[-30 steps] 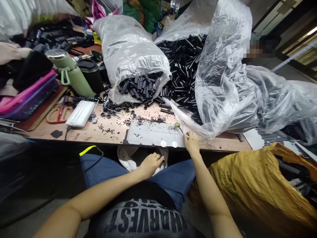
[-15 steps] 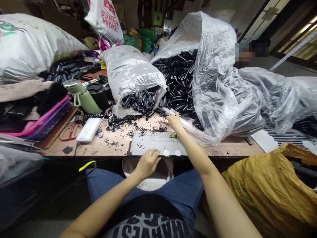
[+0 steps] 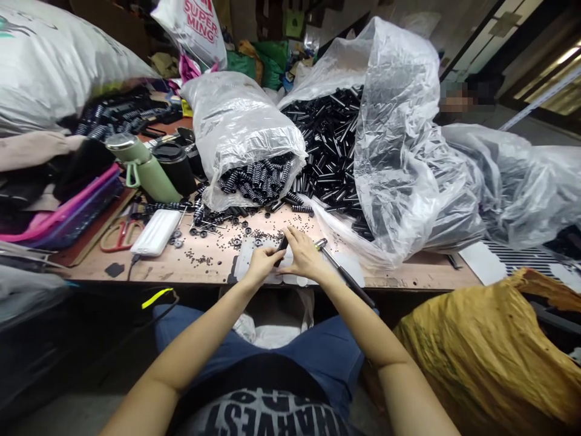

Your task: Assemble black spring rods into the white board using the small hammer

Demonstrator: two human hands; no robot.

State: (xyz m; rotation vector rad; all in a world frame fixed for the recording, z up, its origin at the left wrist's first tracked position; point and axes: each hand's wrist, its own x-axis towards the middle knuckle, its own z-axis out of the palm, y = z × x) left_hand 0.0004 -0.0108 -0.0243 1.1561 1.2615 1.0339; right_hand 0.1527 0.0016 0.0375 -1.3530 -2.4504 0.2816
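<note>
Both hands meet over the pale mat [image 3: 247,257] at the table edge, the left hand [image 3: 259,261] and right hand [image 3: 303,257] pinching one short black tube [image 3: 281,244] between curled fingers; a slipped grip could drop it into the lap.

A person's left hand [image 3: 262,261] and right hand [image 3: 303,257] meet over a grey plastic tray [image 3: 245,259], gripping a short black tube [image 3: 281,244], beside clear bags of black tubes [image 3: 331,145].

head view, down over workbench [image 3: 408,275]
</note>
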